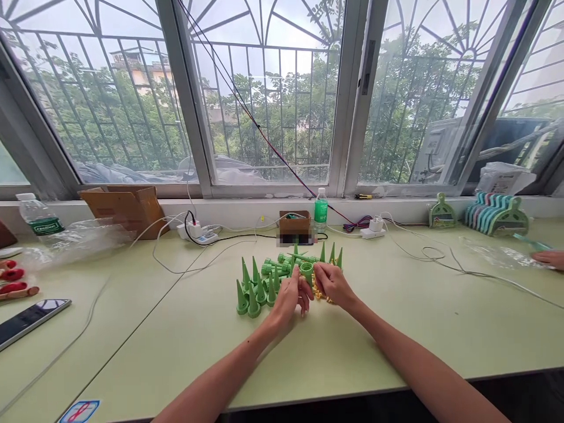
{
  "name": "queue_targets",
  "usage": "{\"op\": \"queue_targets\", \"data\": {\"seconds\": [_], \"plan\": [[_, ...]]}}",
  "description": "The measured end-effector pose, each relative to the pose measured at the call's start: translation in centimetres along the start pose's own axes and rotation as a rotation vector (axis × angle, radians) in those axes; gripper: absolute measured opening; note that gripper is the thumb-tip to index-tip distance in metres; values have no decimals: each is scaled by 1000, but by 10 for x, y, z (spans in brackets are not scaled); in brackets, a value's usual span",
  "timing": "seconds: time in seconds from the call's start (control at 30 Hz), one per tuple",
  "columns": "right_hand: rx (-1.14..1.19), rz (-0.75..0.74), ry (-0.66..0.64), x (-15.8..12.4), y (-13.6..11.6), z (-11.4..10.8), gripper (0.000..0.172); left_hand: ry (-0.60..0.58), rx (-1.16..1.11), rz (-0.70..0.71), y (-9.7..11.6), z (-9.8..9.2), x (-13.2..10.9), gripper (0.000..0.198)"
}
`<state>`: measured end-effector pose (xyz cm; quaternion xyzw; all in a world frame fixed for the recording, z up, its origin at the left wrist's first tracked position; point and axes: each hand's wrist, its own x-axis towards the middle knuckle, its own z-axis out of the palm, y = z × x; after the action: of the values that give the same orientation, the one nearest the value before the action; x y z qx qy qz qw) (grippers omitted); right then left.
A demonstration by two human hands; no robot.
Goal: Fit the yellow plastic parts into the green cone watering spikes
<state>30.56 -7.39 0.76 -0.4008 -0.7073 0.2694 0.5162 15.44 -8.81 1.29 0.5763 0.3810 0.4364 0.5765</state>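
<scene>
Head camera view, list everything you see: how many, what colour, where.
cones: many, green, standing and lying in the middle
cap: one, green, between the hands
small parts: several, yellow, by the cones
small box: one, brown, behind the cones
green bottle: one, green, by the sill
clear bottle: one, clear, far left
big box: one, brown, back left
power strips: two, white, at the back
phone: one, dark, left edge
racks: one stack, mixed colours, back right
other person's hand: one, far right edge
table: one, pale green
left hand: touching the cap, grip unclear
right hand: touching the cap, grip unclear
</scene>
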Motion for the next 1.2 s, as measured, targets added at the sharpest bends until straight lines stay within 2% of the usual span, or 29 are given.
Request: {"op": "queue_targets", "data": {"seconds": [0.53, 0.77, 1.2], "plan": [[5, -13, -90, -3, 0, 0, 52, -61, -141, -215, -4, -2, 2, 78], [23, -4, -75, -3, 3, -1, 50, -101, -152, -130, -2, -1, -2, 68], [52, -10, -73, -2, 0, -2, 47, -51, -43, 15, 6, 2, -8, 58]]}}
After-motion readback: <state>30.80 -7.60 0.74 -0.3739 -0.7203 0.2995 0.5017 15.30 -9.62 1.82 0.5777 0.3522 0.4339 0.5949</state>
